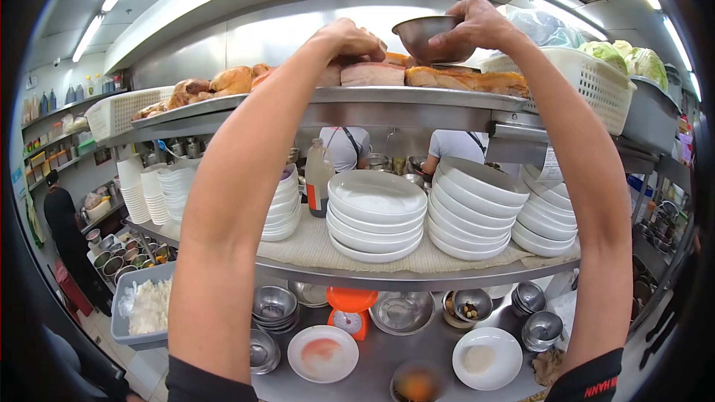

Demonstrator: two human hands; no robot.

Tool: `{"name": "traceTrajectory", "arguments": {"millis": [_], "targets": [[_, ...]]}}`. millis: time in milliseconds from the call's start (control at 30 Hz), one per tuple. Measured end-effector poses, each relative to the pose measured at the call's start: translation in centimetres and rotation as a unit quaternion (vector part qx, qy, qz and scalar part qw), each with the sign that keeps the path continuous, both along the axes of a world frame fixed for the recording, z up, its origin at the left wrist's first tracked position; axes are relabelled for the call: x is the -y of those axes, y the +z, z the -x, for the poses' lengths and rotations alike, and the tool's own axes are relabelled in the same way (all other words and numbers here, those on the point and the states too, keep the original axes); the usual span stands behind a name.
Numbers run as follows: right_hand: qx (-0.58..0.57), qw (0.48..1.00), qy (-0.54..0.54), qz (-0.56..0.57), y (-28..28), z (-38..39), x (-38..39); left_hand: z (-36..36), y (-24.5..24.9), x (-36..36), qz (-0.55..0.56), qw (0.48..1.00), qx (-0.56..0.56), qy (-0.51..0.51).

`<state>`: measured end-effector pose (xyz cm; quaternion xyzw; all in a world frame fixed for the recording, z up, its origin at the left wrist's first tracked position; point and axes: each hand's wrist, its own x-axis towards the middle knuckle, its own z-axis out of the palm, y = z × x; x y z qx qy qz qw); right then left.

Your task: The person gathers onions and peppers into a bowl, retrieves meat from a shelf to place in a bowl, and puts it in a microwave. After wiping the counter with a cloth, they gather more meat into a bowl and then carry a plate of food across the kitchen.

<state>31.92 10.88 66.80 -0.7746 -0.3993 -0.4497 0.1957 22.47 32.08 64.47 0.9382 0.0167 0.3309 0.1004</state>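
Both arms reach up to the top steel shelf. My right hand grips a metal bowl by its side, tilted above the meat. My left hand is over the slabs of meat, its fingers curled; whatever they may hold is hidden. Roasted pork with an orange-brown surface lies below the bowl. Browned poultry is farther left on the same shelf.
Stacked white bowls and a bottle stand on the middle shelf. Below are an orange scale, white plates and metal bowls. Baskets flank the meat. Co-workers stand behind the shelves, and another person at left.
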Motion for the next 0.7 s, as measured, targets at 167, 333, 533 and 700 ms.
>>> {"name": "traceTrajectory", "arguments": {"millis": [167, 333, 533, 700], "targets": [[0.031, 0.998, -0.014, -0.054, 0.2, -1.8, 0.6, -1.4, 0.4, -2.1, 0.184, 0.977, 0.032, -0.105], [-0.075, 0.996, -0.048, 0.014, 1.3, -3.9, -0.4, 0.4, 1.6, -4.4, 0.431, 0.862, 0.141, -0.227], [-0.116, 0.989, -0.073, 0.052, 0.8, -6.5, 0.1, 8.0, -1.5, -6.3, 0.502, 0.748, 0.198, -0.386], [-0.261, 0.964, 0.041, 0.034, 0.4, -6.7, 2.2, 14.9, -11.4, -6.9, 0.511, 0.691, 0.243, -0.45]]}}
